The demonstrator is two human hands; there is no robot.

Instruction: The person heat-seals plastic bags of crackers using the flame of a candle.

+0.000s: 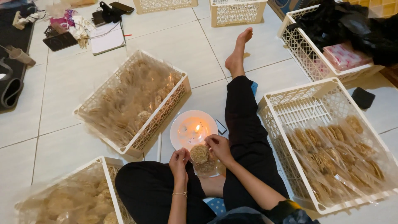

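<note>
I sit on a tiled floor with my legs in black trousers. My left hand and my right hand together hold a clear plastic bag of round brown crackers in front of me. Just beyond the bag a lit candle burns on a white plate. My left hand pinches the bag's left edge, and the right grips its upper right edge near the flame.
Around me stand white plastic crates: one of bagged crackers at left centre, one at right, one at bottom left. Another crate holds dark cloth and pink packs. A notebook and phones lie at top left.
</note>
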